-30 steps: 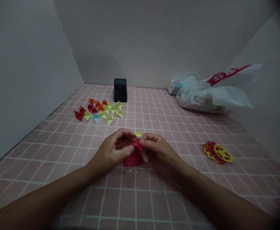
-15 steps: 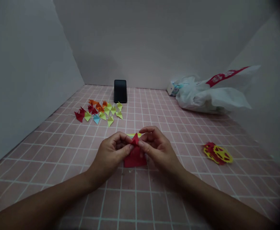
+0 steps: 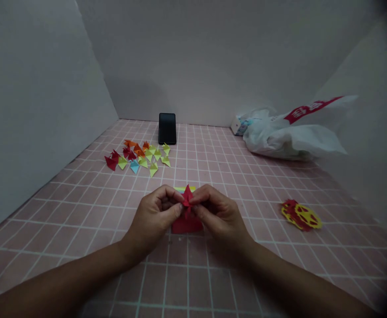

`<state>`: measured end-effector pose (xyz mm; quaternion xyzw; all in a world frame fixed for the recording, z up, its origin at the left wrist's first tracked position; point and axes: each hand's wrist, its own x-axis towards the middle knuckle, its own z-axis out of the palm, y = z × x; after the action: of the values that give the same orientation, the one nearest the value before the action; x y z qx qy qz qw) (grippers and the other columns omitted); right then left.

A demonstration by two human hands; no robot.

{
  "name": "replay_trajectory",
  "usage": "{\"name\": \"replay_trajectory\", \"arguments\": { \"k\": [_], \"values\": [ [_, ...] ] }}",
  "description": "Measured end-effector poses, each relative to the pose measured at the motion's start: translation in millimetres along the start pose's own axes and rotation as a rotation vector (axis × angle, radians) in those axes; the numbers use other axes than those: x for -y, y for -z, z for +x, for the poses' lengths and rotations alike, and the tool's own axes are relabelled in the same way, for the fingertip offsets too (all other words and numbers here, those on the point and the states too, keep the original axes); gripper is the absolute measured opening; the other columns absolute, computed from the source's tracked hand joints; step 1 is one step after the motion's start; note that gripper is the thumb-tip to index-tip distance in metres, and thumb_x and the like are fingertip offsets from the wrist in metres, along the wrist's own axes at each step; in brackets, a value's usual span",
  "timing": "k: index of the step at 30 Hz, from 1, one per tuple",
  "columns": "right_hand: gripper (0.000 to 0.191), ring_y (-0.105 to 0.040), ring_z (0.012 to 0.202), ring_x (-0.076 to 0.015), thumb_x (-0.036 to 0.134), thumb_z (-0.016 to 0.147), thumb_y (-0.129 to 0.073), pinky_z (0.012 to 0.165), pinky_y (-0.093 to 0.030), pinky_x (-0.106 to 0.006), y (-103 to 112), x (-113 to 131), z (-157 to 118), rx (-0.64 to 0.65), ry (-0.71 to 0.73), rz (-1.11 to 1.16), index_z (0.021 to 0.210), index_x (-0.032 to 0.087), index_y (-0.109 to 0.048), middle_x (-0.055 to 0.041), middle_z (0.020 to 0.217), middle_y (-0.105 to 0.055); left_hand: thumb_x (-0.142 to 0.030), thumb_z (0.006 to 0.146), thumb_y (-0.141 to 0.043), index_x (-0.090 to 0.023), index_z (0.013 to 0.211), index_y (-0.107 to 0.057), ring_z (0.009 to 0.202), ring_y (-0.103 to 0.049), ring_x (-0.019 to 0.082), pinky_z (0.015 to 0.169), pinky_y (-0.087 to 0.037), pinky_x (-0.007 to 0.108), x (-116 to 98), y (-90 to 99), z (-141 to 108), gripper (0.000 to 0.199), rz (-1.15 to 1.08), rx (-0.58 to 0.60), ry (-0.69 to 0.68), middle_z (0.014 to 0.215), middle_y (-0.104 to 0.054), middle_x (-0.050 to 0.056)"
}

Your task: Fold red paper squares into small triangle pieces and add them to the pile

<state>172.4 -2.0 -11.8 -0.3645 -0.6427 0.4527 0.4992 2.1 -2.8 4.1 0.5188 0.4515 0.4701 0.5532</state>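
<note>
Between my two hands is a small red origami piece (image 3: 187, 197), with one pointed tip upward and narrow points downward. My left hand (image 3: 158, 212) pinches its left side between thumb and fingers. On its right side, my right hand (image 3: 218, 212) grips it the same way, fingers curled. Right below lies a stack of square paper (image 3: 187, 226), red on top, with yellow and pale sheets showing at its far edge. Fingers hide part of the folded piece and of the stack.
Several small origami cranes (image 3: 137, 155) in red, orange, yellow and blue sit at the far left. Behind them a black phone (image 3: 167, 128) leans upright. At the back right are a white plastic bag (image 3: 279, 139) and a small box (image 3: 236, 125). Red and yellow cutouts (image 3: 301, 215) lie at right.
The red piece has opened out into a longer shape, with points now showing below. My right fingers have come down and closed on its side. The view has shifted slightly.
</note>
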Motion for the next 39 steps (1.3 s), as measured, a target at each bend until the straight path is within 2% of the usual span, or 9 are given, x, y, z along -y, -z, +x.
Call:
{"name": "replay_trajectory", "arguments": {
  "k": [7, 13, 15, 18, 21, 25, 32, 36, 39],
  "values": [
    [0.024, -0.058, 0.079, -0.0153, 0.0, 0.086, -0.055, 0.071, -0.045, -0.031, 2.2, 0.1, 3.2, 0.022, 0.221, -0.214, 0.086, 0.023, -0.063, -0.0005, 0.084, -0.061, -0.02, 0.076, -0.069, -0.017, 0.083, -0.064, 0.071, -0.061, 0.012, 0.066, -0.051, 0.023, 0.0, 1.2, -1.1, 0.009, -0.024, -0.017, 0.002, 0.077, -0.066, 0.0],
    [0.022, -0.059, 0.081, -0.0169, 0.001, 0.087, -0.054, 0.072, -0.047, -0.032, 1.4, 1.3, 3.7, 0.022, 0.302, -0.293, 0.087, 0.022, -0.063, -0.0021, 0.085, -0.061, -0.027, 0.08, -0.072, -0.016, 0.085, -0.063, 0.07, -0.06, 0.011, 0.065, -0.05, 0.022, 0.9, 1.7, -0.4, 0.015, -0.049, -0.014, 0.013, 0.077, -0.065, -0.001],
    [0.017, -0.059, 0.078, -0.0169, 0.007, 0.088, -0.055, 0.07, -0.047, -0.031, 1.2, 3.3, 3.2, 0.033, 0.219, -0.243, 0.087, 0.022, -0.063, -0.0024, 0.084, -0.061, -0.026, 0.078, -0.073, -0.016, 0.084, -0.062, 0.07, -0.061, 0.011, 0.065, -0.05, 0.022, 1.9, 1.8, 0.6, 0.016, -0.051, -0.019, 0.013, 0.076, -0.065, -0.001],
    [0.004, -0.058, 0.071, -0.0145, 0.02, 0.091, -0.059, 0.064, -0.047, -0.028, 0.9, 5.9, 3.6, -0.005, -0.031, -0.011, 0.094, 0.022, -0.06, -0.0007, 0.081, -0.061, -0.024, 0.078, -0.072, -0.017, 0.085, -0.061, 0.069, -0.06, 0.011, 0.064, -0.05, 0.022, 2.6, 1.8, 1.5, 0.015, -0.031, -0.022, -0.008, 0.076, -0.064, -0.002],
    [0.014, -0.057, 0.064, -0.0121, 0.032, 0.09, -0.063, 0.059, -0.045, -0.025, 0.9, 4.7, 6.0, -0.018, -0.217, 0.173, 0.098, 0.021, -0.058, 0.0018, 0.076, -0.059, -0.023, 0.079, -0.07, -0.018, 0.085, -0.059, 0.07, -0.061, 0.012, 0.065, -0.05, 0.023, 2.4, 1.2, 1.4, 0.013, 0.011, 0.005, -0.031, 0.076, -0.064, -0.001],
    [0.021, -0.047, 0.048, -0.0088, 0.039, 0.086, -0.067, 0.047, -0.036, -0.022, 1.0, -1.2, 7.7, 0.025, -0.374, 0.223, 0.084, 0.02, -0.057, 0.0051, 0.062, -0.054, -0.024, 0.08, -0.069, -0.018, 0.087, -0.058, 0.069, -0.061, 0.013, 0.065, -0.05, 0.024, 3.2, 0.7, 1.4, 0.014, 0.033, 0.07, -0.018, 0.075, -0.064, -0.001],
    [0.021, -0.048, 0.054, -0.0094, 0.035, 0.083, -0.068, 0.05, -0.038, -0.022, -1.6, 4.3, 6.1, -0.089, -0.343, 0.16, 0.074, 0.019, -0.057, 0.0037, 0.064, -0.055, -0.032, 0.083, -0.069, -0.017, 0.095, -0.061, 0.078, -0.065, 0.015, 0.071, -0.05, 0.026, 8.5, -0.7, 2.5, 0.021, -0.015, 0.205, 0.102, 0.085, -0.069, 0.002],
    [0.019, -0.05, 0.058, -0.0102, 0.033, 0.082, -0.068, 0.052, -0.039, -0.022, -1.0, 6.8, 6.8, -0.073, -0.3, 0.125, 0.076, 0.019, -0.058, 0.0023, 0.067, -0.057, -0.034, 0.087, -0.061, -0.016, 0.085, -0.06, 0.061, -0.057, 0.012, 0.058, -0.045, 0.023, 5.3, -1.1, 1.2, 0.018, 0.053, 0.263, 0.129, 0.07, -0.062, -0.001],
    [0.022, -0.048, 0.054, -0.0091, 0.037, 0.083, -0.07, 0.049, -0.037, -0.021, 0.2, 5.6, 6.4, -0.031, -0.343, 0.169, 0.075, 0.019, -0.059, 0.003, 0.063, -0.056, -0.035, 0.089, -0.057, -0.017, 0.082, -0.059, 0.052, -0.05, 0.01, 0.051, -0.04, 0.022, 1.2, 1.4, 1.1, 0.02, 0.133, 0.319, 0.13, 0.062, -0.055, -0.004]
  ]
}}
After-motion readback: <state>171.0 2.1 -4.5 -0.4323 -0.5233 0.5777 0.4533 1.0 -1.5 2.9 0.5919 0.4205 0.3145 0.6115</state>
